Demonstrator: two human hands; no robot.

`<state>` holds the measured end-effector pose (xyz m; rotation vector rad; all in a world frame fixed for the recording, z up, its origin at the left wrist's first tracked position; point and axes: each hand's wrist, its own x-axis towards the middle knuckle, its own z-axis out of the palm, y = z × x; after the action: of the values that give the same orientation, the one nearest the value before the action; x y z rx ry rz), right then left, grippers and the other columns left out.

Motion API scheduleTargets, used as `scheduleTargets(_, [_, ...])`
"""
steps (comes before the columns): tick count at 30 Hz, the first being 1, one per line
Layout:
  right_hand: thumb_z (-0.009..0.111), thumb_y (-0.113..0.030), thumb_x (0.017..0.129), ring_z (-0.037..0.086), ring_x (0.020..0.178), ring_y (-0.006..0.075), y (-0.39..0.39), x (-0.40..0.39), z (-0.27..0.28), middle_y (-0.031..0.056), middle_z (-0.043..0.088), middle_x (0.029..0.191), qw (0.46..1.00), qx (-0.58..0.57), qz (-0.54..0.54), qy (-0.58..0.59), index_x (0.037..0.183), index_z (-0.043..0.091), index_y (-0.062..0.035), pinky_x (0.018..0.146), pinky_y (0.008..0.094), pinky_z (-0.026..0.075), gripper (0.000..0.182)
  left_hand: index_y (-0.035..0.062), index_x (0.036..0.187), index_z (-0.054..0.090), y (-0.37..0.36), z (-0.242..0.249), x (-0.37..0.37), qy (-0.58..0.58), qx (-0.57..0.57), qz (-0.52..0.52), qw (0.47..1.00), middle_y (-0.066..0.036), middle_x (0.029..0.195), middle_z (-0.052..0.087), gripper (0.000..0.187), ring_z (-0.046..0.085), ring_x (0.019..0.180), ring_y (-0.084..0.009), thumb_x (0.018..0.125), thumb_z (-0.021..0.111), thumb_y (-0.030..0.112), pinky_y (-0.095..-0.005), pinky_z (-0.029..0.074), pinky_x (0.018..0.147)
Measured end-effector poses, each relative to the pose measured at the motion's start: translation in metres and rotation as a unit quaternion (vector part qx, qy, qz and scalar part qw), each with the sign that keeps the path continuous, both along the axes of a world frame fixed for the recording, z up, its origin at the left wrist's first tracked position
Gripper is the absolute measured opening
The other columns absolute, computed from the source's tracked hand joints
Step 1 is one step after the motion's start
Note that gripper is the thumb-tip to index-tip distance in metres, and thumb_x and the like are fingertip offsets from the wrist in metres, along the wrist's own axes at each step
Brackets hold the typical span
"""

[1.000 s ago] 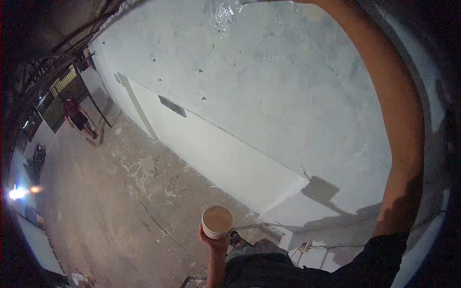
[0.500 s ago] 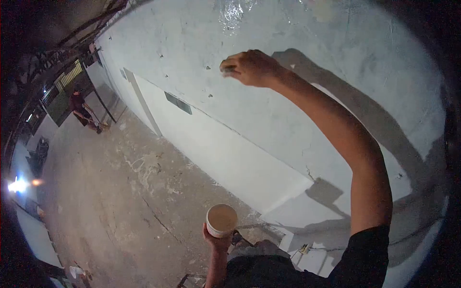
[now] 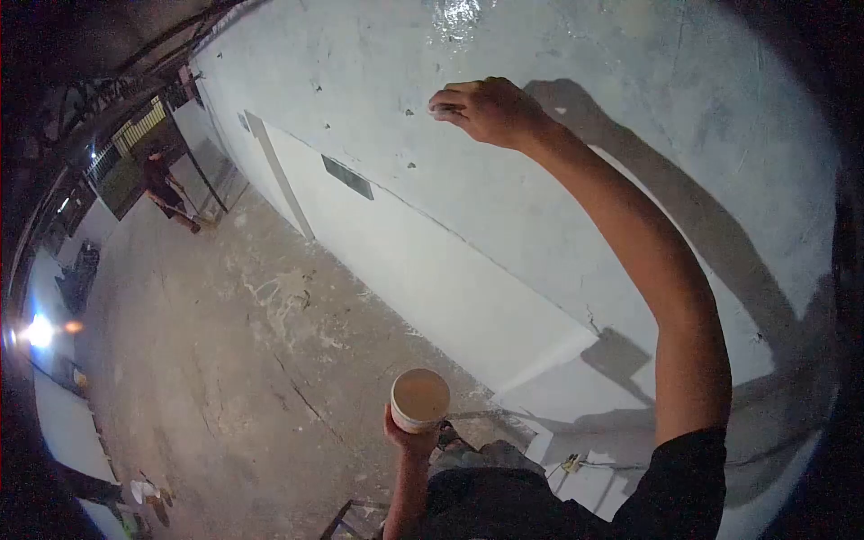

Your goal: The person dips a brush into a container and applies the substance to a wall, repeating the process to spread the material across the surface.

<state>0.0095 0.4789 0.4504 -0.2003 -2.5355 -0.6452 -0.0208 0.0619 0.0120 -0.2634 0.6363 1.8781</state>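
Note:
My left hand (image 3: 412,437) grips a white tub (image 3: 418,423) from below and its near side, low in front of my body. The tub is open at the top, and a tan-brown surface shows inside its rim. Raised high, my right hand (image 3: 486,110) is at the pale grey wall (image 3: 540,207), its fingers closed together. Something small and greyish shows at the fingertips, too blurred to name. Whether the fingers touch the wall cannot be told. Small dark pits mark the wall just left of them, and my arm casts a shadow to the right.
A white lower wall (image 3: 432,288) runs below a ledge, with a dark rectangular opening (image 3: 347,177). Stained concrete floor (image 3: 234,360) stretches left. At the far left, a person (image 3: 164,191) bends forward with a long-handled tool. A bright lamp (image 3: 39,331) shines at the left edge.
The whole view has shifted slightly, so the wall and floor sit a bit further right and higher. My right hand's fingers have turned a little; my left hand still holds the tub.

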Motion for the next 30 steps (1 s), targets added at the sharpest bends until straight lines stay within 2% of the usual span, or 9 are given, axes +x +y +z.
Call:
scheduleTargets(7, [0.059, -0.027, 0.101, 0.076, 0.085, 0.0306, 0.012, 0.001, 0.032, 0.0068, 0.072, 0.125, 0.973, 0.080, -0.028, 0.214, 0.124, 0.069, -0.0190, 0.072, 0.0444, 0.063, 0.026, 0.0125, 0.148, 0.050, 0.001, -0.011, -0.003, 0.004, -0.012, 0.016, 1.000, -0.013, 0.140, 0.057, 0.077, 0.058, 0.126, -0.0389, 0.093, 0.044, 0.066, -0.0615, 0.050, 0.098])
scheduleTargets(9, [0.060, -0.022, 0.099, 0.076, 0.084, 0.0312, 0.013, 0.001, 0.027, 0.0070, 0.071, 0.124, 0.972, 0.168, 0.023, 0.162, 0.127, 0.067, -0.0203, 0.072, 0.0442, 0.063, 0.029, 0.0126, 0.148, 0.050, -0.001, -0.014, -0.002, 0.008, 0.050, -0.003, 0.999, -0.013, 0.140, 0.058, 0.077, 0.059, 0.125, -0.0389, 0.093, 0.044, 0.066, -0.0612, 0.051, 0.098])
scheduleTargets(13, [0.065, -0.018, 0.097, 0.075, 0.088, 0.0280, -0.009, -0.001, 0.000, 0.0057, 0.075, 0.112, 0.997, 0.000, -0.058, -0.055, 0.121, 0.069, -0.0147, 0.077, 0.0441, 0.061, 0.025, 0.0112, 0.149, 0.049, 0.002, -0.004, 0.002, -0.007, 0.029, 0.011, 1.000, -0.015, 0.142, 0.057, 0.079, 0.058, 0.127, -0.0396, 0.093, 0.046, 0.066, -0.0608, 0.051, 0.098])
scheduleTargets(17, [0.065, -0.026, 0.100, 0.074, 0.089, 0.0307, -0.001, -0.008, -0.004, 0.0050, 0.076, 0.109, 0.989, -0.127, -0.008, 0.082, 0.113, 0.072, -0.0127, 0.083, 0.0439, 0.058, 0.019, 0.0101, 0.148, 0.049, 0.003, -0.023, 0.002, -0.005, 0.031, 0.010, 0.999, -0.016, 0.142, 0.056, 0.079, 0.058, 0.127, -0.0399, 0.092, 0.046, 0.066, -0.0600, 0.052, 0.096])
scheduleTargets(21, [0.060, -0.037, 0.103, 0.074, 0.084, 0.0344, 0.004, 0.007, 0.027, 0.0106, 0.077, 0.103, 0.973, 0.029, -0.053, 0.224, 0.113, 0.074, -0.0198, 0.076, 0.0459, 0.061, 0.024, 0.0104, 0.148, 0.050, 0.003, -0.005, 0.006, -0.013, 0.012, 0.012, 1.000, -0.016, 0.141, 0.057, 0.079, 0.059, 0.125, -0.0398, 0.092, 0.046, 0.066, -0.0595, 0.053, 0.095])
scheduleTargets(22, [0.068, -0.026, 0.097, 0.074, 0.087, 0.0304, 0.006, 0.012, 0.032, 0.0031, 0.075, 0.117, 0.971, 0.064, -0.009, 0.229, 0.125, 0.070, -0.0230, 0.070, 0.0410, 0.061, 0.027, 0.0107, 0.148, 0.050, 0.002, -0.003, 0.006, 0.064, -0.005, 0.009, 0.998, -0.016, 0.141, 0.057, 0.079, 0.059, 0.125, -0.0397, 0.092, 0.046, 0.067, -0.0596, 0.053, 0.095])
scheduleTargets(23, [0.068, -0.026, 0.097, 0.074, 0.087, 0.0304, 0.007, 0.015, 0.031, 0.0031, 0.075, 0.117, 0.971, 0.064, -0.009, 0.228, 0.125, 0.070, -0.0230, 0.070, 0.0410, 0.061, 0.027, 0.0109, 0.148, 0.050, 0.002, -0.001, 0.007, 0.141, -0.021, 0.006, 0.990, -0.016, 0.141, 0.057, 0.079, 0.059, 0.124, -0.0397, 0.092, 0.046, 0.067, -0.0596, 0.053, 0.095])
scheduleTargets(26, [0.067, -0.009, 0.089, 0.075, 0.084, 0.0262, 0.016, 0.021, 0.014, -0.0004, 0.068, 0.130, 0.983, 0.110, -0.019, 0.145, 0.135, 0.063, -0.0246, 0.070, 0.0391, 0.064, 0.049, 0.0117, 0.148, 0.050, 0.004, 0.004, 0.010, 0.095, -0.051, 0.013, 0.994, -0.015, 0.141, 0.057, 0.079, 0.059, 0.125, -0.0393, 0.092, 0.047, 0.067, -0.0597, 0.053, 0.095])
scheduleTargets(30, [0.066, -0.008, 0.091, 0.075, 0.084, 0.0263, -0.003, 0.016, -0.019, 0.0000, 0.074, 0.116, 0.995, 0.090, -0.043, -0.022, 0.125, 0.068, -0.0188, 0.071, 0.0401, 0.063, 0.036, 0.0121, 0.147, 0.050, 0.003, 0.011, 0.012, 0.126, -0.040, 0.015, 0.991, -0.014, 0.141, 0.057, 0.078, 0.058, 0.126, -0.0390, 0.091, 0.048, 0.066, -0.0596, 0.051, 0.099])
